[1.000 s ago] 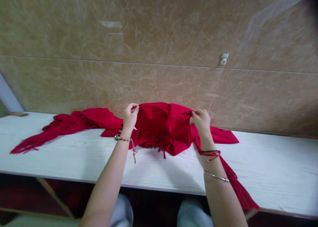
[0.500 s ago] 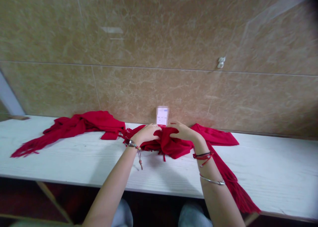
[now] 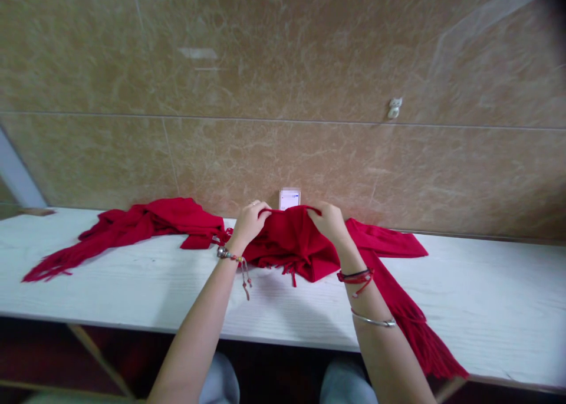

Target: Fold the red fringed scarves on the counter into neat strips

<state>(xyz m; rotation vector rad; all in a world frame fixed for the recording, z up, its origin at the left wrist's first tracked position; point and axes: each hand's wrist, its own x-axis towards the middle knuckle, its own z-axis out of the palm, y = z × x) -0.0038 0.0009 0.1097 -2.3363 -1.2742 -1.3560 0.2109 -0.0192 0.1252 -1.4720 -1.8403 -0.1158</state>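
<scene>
A red fringed scarf [image 3: 292, 239] lies bunched in the middle of the white tabletop, its far edge raised. My left hand [image 3: 251, 218] pinches that edge on the left side, a ring on one finger. On the right side my right hand [image 3: 328, 220] grips the same raised edge, thumb underneath. Short fringe hangs from the near side of the bunched cloth. More red cloth [image 3: 389, 239] stretches to the right, with a long fringed end [image 3: 424, 333] running over the front edge. Whether it is one piece with the held part is hidden behind my right arm.
Another heap of red fringed cloth [image 3: 154, 224] lies to the left. A phone [image 3: 290, 199] stands against the marbled tile wall [image 3: 221, 156], its lower part covered by the raised scarf. A small white cat-shaped figure [image 3: 395, 108] is fixed on the wall. The white table [image 3: 132, 298] has its front edge before my knees.
Both hands have closed on the middle scarf and lifted its far edge up toward the wall. The cloth now covers more of the phone. The side pieces lie as before.
</scene>
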